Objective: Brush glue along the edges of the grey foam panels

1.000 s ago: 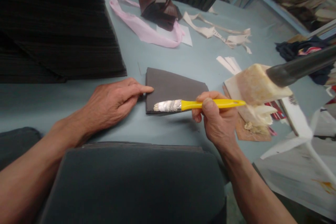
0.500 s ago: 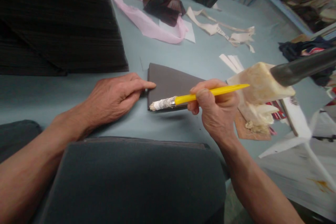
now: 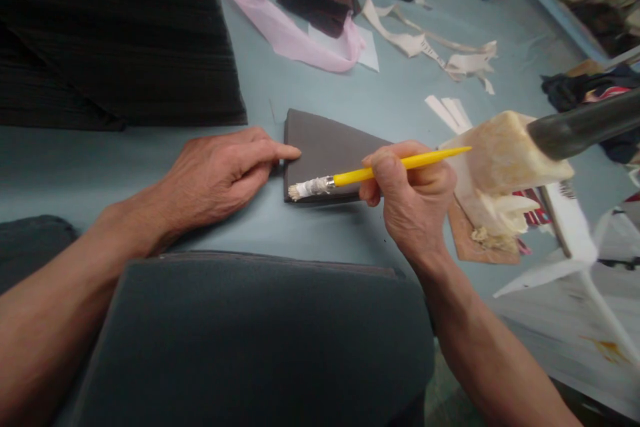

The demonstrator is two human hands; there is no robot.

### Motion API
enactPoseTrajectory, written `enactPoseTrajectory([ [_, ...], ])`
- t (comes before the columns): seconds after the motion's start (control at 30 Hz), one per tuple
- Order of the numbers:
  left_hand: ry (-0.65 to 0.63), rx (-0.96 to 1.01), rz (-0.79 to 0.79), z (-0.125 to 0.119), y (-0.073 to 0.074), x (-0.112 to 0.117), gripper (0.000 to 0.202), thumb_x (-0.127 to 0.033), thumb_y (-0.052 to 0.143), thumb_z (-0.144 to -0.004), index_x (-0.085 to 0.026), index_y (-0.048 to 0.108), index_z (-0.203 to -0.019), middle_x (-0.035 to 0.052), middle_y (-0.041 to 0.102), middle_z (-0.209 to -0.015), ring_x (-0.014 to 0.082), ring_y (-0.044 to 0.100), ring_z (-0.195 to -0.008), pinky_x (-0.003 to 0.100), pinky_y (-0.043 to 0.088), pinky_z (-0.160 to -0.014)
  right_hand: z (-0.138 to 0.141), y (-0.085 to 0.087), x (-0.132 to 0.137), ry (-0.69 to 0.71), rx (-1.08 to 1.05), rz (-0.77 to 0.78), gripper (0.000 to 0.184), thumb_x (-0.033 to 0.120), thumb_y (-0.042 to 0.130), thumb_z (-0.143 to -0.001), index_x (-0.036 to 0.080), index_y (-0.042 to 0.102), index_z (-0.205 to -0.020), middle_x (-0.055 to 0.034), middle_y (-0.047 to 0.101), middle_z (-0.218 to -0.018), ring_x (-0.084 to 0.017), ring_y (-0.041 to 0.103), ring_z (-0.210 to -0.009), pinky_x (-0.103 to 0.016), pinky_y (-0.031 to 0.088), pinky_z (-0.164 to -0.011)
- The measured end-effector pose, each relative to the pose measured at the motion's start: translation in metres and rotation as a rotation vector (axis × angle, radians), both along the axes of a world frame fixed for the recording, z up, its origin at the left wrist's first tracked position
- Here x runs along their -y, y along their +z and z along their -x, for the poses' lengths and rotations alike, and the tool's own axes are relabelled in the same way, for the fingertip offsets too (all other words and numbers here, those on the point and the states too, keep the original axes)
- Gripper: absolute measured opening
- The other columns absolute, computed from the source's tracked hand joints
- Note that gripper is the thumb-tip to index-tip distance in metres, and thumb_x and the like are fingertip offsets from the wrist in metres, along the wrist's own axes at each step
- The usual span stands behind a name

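Note:
My right hand [image 3: 413, 187] is closed round the yellow handle of a glue brush [image 3: 360, 175]. White wrapping covers the brush near its metal collar, and its pale bristles touch the front left corner of a dark grey stacked piece [image 3: 333, 140]. This piece lies flat on the blue-green table, and my right hand hides part of its right end. My left hand [image 3: 225, 177] rests on the table to the left, its index finger stretched onto the piece's left edge. The other fingers are bent, with nothing visible in them.
A tall black stack [image 3: 120, 33] stands at the back left. Dark flat pieces [image 3: 275, 340] fill the near side. Right of my hand are a yellowed, glue-stained container [image 3: 505, 153] and a dark tube. Pink cloth [image 3: 300, 50] and white strips [image 3: 410, 43] lie further back.
The brush tip has shifted slightly inward from the corner, and its bristles look more spread. My left index finger stays on the edge. The whole view has moved slightly.

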State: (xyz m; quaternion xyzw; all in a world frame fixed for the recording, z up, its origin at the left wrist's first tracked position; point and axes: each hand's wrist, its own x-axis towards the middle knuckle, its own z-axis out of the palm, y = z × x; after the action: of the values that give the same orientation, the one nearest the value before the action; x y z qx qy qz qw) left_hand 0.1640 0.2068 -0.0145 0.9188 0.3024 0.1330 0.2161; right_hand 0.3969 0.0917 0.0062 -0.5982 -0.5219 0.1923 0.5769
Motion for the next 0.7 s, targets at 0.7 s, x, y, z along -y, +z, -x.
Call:
enactPoseTrajectory([
  [0.7,-0.033,0.047,-0.011,0.003,-0.004,-0.002,0.054,-0.031,0.036,-0.111,-0.028,0.069,-0.153,0.0053,0.075,-0.126,0.0264,0.069,-0.111,0.038,0.047,-0.092,0.012,0.009,-0.004,-0.011,0.056,-0.055,0.039,0.060,0.082,-0.097,0.029,0.070,-0.077,0.0057,0.058,-0.056,-0.013,0.053,-0.049,-0.031,0.045,-0.049],
])
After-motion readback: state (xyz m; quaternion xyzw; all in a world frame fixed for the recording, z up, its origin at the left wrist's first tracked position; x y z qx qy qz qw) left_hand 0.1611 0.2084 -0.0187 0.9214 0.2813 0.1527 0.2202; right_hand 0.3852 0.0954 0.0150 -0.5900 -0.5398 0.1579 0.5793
